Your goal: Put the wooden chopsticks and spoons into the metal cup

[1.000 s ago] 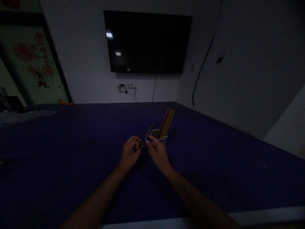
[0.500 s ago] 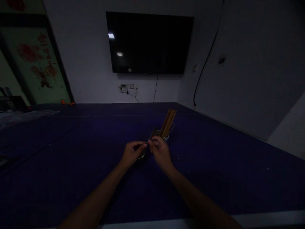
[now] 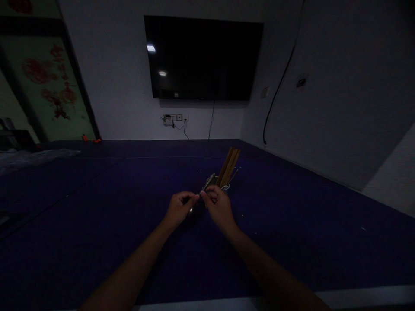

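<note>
The slim, shiny object (image 3: 209,179) is between your two hands, just to the left of the cup and slanting from near left to far right. Your left hand (image 3: 179,207) and right hand (image 3: 219,208) both look closed in a thumb-and-finger pinch on its middle, tips almost meeting. How deep each pinch goes is hidden by your fingers. To handle it well, keep both pinches light and level, let one hand steady while the other works, and tilt it toward the light, since the scene is very dim. It gleams like metal, narrow, with a rounded end at the near left; its exact form is too dark to tell.

Just beyond your right fingers, the round, pale-rimmed cup (image 3: 226,190) holds straight, square-edged brown sticks (image 3: 228,165) that look wooden, leaning right. Mind your knuckles there. Beneath spreads a smooth, dark purple surface (image 3: 129,224) with small pale specks.
</note>
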`<state>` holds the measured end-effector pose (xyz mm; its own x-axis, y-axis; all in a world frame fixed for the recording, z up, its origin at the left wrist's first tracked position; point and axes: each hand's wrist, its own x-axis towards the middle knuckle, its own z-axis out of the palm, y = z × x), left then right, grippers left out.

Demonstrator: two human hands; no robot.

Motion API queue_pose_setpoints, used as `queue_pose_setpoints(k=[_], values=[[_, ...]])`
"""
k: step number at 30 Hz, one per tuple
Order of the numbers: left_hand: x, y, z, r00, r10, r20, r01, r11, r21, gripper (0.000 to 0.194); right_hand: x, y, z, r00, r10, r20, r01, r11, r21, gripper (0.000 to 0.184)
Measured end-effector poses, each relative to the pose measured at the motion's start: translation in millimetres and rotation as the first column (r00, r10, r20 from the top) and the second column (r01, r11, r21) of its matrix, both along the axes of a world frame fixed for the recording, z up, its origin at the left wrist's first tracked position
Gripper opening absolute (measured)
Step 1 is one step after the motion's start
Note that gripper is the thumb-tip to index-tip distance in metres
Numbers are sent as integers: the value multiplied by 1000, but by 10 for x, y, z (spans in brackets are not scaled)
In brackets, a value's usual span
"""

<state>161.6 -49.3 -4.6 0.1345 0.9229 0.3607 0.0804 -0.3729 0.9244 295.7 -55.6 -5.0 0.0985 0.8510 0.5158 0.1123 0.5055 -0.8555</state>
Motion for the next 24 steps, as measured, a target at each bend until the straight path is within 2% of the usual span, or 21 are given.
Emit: queue_pose_setpoints(k=[5, 10, 16, 19, 22, 24], values=[[-20, -9, 6, 988, -94, 126, 114, 981, -156, 35, 11, -26, 56, 997, 60, -58, -60, 998, 0, 30], [-17, 3, -17, 965, -149, 215, 204, 945, -258, 33, 15, -22, 68, 995, 79, -64, -79, 997, -1, 35], [-40, 38, -46, 928, -248, 278, 346, 851, -396, 32, 11, -18, 59, 987, 155, -44, -154, 988, 13, 33], [-44, 40, -56, 908, -269, 320, 390, 819, -420, 31, -3, -26, 45, 974, 216, -71, -216, 976, 0, 32], [-31, 37, -62, 906, -262, 332, 390, 822, -416, 31, -1, -22, 29, 966, 246, -75, -247, 969, -12, 33], [-22, 39, -63, 907, -254, 335, 383, 828, -409, 31, 10, -17, 24, 974, 222, -38, -223, 975, -2, 33]])
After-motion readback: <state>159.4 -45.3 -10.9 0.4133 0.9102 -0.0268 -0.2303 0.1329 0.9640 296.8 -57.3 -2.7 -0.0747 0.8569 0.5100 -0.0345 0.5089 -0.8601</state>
